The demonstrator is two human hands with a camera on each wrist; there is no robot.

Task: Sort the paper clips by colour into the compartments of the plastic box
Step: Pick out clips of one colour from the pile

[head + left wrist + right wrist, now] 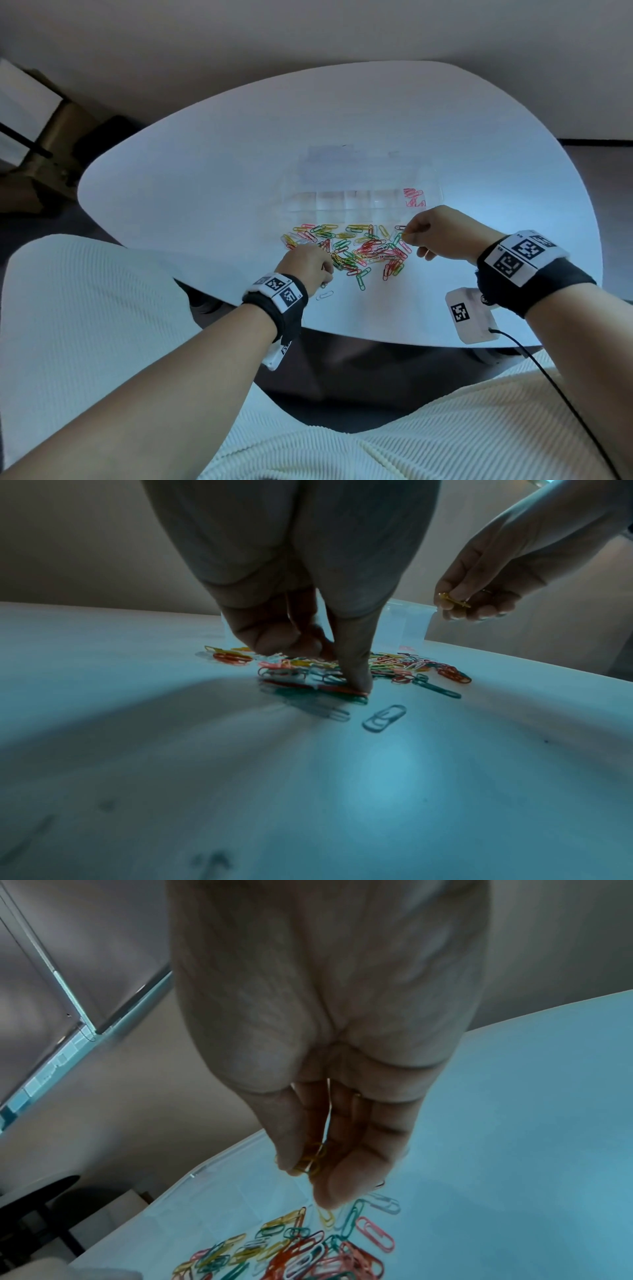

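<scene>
A heap of red, pink, green, yellow and white paper clips (349, 248) lies mid-table, in front of the clear plastic box (359, 202). The box's far-right compartment holds pink clips (414, 198); its other compartments look bare. My left hand (308, 263) is at the heap's near left edge. One straight finger (354, 669) presses a red clip (329, 689) onto the table, and the other fingers curl beside the thumb. My right hand (406, 234) hovers over the heap's right end, pinching yellow clips (311, 1161) (453, 603) between thumb and fingers.
A lone white clip (324, 295) and a green one (361, 282) lie nearer me than the heap. A white marker-tagged device (471, 315) with a black cable sits at the table's front right edge. My lap lies below the table's near rim.
</scene>
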